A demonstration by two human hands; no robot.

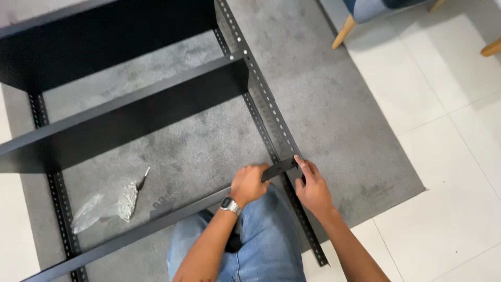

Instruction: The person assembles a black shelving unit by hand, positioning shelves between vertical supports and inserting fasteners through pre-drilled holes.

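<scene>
Blue denim knees (pixel 261 245) fill the bottom of the view, with both forearms reaching forward over them. Left wrist carries a silver metal wristwatch (pixel 230 205).

Left hand (pixel 248 184): closed into a fist, wrapped around the near end of a black metal shelf panel (pixel 156 222), right where it meets the upright. Right hand (pixel 312 189): closed, fingers and thumb pinching the panel's corner end (pixel 281 168) against the black perforated angle-iron upright (pixel 271 112).

Held panel: long axis runs from lower left to the hands at centre right, rising slightly toward the right; its end points at the right upright. It sits at the near end of the rack, just above the knees.

Upright: long axis runs from top centre down to the lower right, a row of holes along its length. A second perforated black upright (pixel 57 203) lies parallel at the left.

Two more black metal shelf panels stand on edge between the uprights: a middle one (pixel 135 117) and a far one (pixel 104 39), both roughly parallel to the held panel.

Rack lies flat on a grey short-pile carpet (pixel 323 94). On the carpet, inside the frame at left: a clear plastic bag of small silver screws (pixel 107 204), with a small screwdriver (pixel 142 179) touching its upper edge.

Right of the carpet: white glossy floor tiles (pixel 449 156). Top right: light wooden chair legs (pixel 344 32) under a blue-grey upholstered seat, partly cut off by the frame.
</scene>
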